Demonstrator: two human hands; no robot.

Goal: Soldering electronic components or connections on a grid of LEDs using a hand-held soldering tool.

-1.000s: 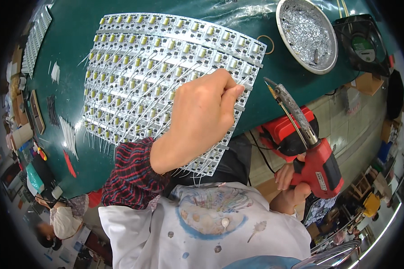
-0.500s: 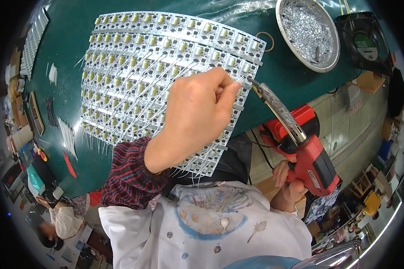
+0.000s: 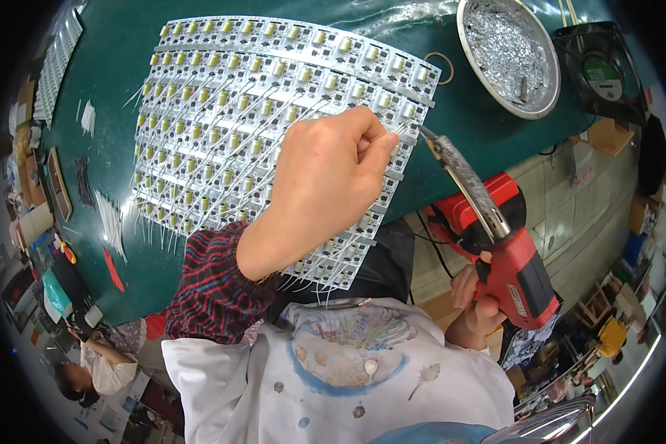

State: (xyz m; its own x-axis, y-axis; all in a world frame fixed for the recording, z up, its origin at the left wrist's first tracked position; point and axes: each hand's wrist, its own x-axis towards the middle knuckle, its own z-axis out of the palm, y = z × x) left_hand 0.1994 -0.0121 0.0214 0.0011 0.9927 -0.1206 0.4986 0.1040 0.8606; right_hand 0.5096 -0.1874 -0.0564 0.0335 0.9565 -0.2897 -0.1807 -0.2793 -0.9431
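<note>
A panel of white circuit boards (image 3: 296, 46), set with rows of yellow-green components, lies on the table. Thin white wires run slantwise across it. My left hand (image 3: 322, 185) is over the panel's right part, thumb and forefinger pinched on a thin white wire near the right edge; most of that wire is hidden by the fingers. Off the panel's right side, my right hand (image 3: 475, 302) is wrapped round the handle of a red and black soldering gun (image 3: 516, 277). Its tip points up and left, a little apart from the panel's edge.
A metal bowl of silvery scraps (image 3: 505, 55) stands at the far right, beside a black fan (image 3: 603, 74). A rubber band (image 3: 441, 68) lies near the panel. Bundles of white wires (image 3: 111, 222), black wires (image 3: 84, 183) and red wires (image 3: 113, 269) lie left. Another person (image 3: 100, 366) sits lower left.
The soldering gun's tip has drawn back right and slightly down from the panel's edge. My left hand has barely moved, still pinching. The panel has shifted very slightly.
</note>
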